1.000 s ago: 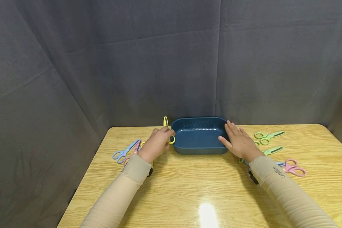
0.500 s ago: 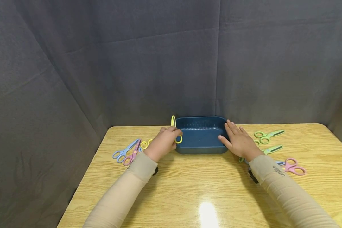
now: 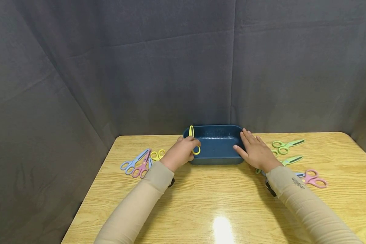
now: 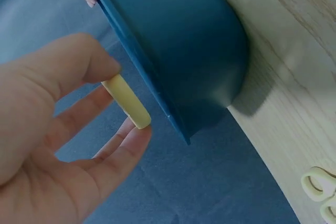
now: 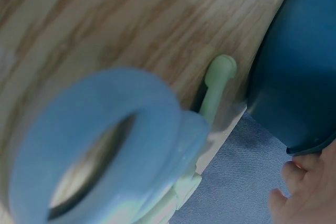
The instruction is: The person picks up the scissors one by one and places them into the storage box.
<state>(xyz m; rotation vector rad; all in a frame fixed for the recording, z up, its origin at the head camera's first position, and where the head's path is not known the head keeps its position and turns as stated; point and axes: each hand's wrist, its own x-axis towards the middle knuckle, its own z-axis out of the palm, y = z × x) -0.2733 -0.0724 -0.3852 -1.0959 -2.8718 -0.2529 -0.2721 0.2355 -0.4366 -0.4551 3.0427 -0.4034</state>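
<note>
Yellow scissors (image 3: pixel 196 150) are pinched between the thumb and fingers of my left hand (image 3: pixel 183 150), held over the left end of a dark blue plastic bin (image 3: pixel 215 161). Their blade end points toward the back curtain. From the left wrist view, the scissors (image 4: pixel 127 102) show edge-on just beside the bin's rim (image 4: pixel 157 95). My right hand (image 3: pixel 256 152) lies against the bin's right end with straight fingers, thumb over the rim. In the right wrist view those fingers (image 5: pixel 304 182) touch the bin's corner.
Left on the wooden table (image 3: pixel 201 203) lie blue scissors (image 3: pixel 135 161), pink scissors (image 3: pixel 142 166) and yellow scissors (image 3: pixel 157 155). On the right are green scissors (image 3: pixel 288 145) and pink scissors (image 3: pixel 314 179), with others partly under my right arm. A grey curtain (image 3: pixel 183 67) hangs behind.
My left hand has moved right with the yellow scissors, from beside the bin to over its left end. The right hand has stayed at the bin's right end.
</note>
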